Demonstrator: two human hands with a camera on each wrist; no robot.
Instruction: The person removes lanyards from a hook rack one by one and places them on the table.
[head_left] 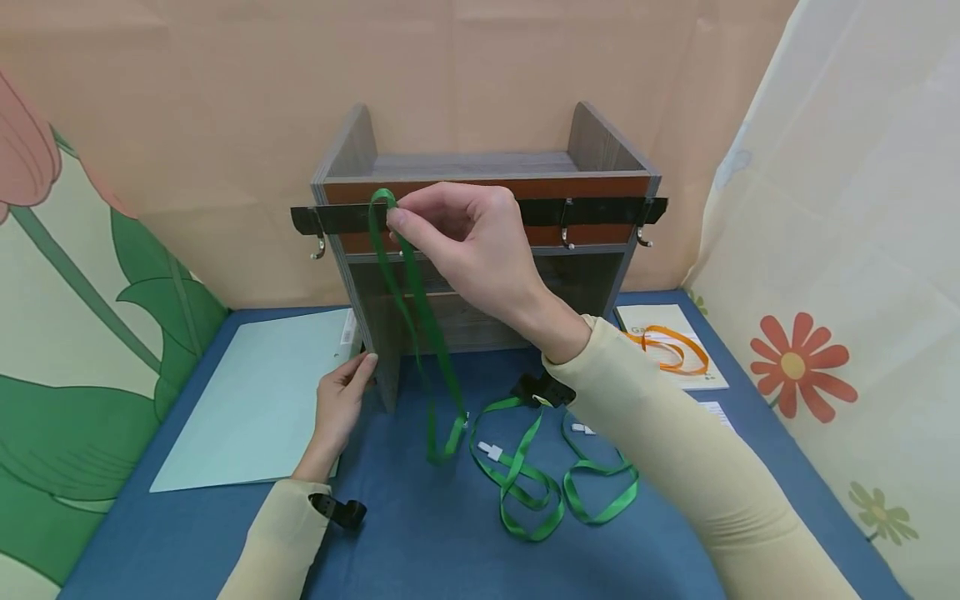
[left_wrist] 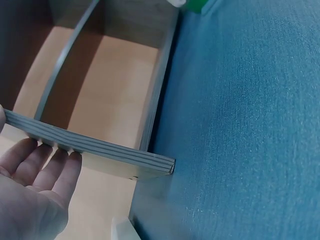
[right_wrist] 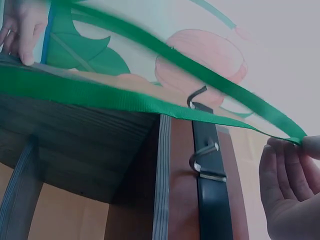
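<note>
In the head view my right hand (head_left: 480, 242) pinches the top loop of a green lanyard (head_left: 431, 321) between thumb and fingers. The lanyard dangles in front of a grey wooden shelf unit (head_left: 377, 333), its lower end just above the blue cloth. Behind that hand runs a black rail (head_left: 347, 218) with metal hooks (right_wrist: 202, 155), fixed across the shelf's front. The right wrist view shows the lanyard's two strands stretching past the hooks. My left hand (head_left: 341, 404) grips the edge of the shelf's left side panel (left_wrist: 100, 145), with fingers on its outer face and the thumb mostly out of view.
Two more green lanyards (head_left: 531, 479) with white clips lie on the blue cloth (head_left: 420, 533). To the right, an orange lanyard (head_left: 701, 354) rests on a white booklet (head_left: 697, 381). A pale blue folder (head_left: 255, 400) lies left of the shelf. Patterned curtains flank both sides.
</note>
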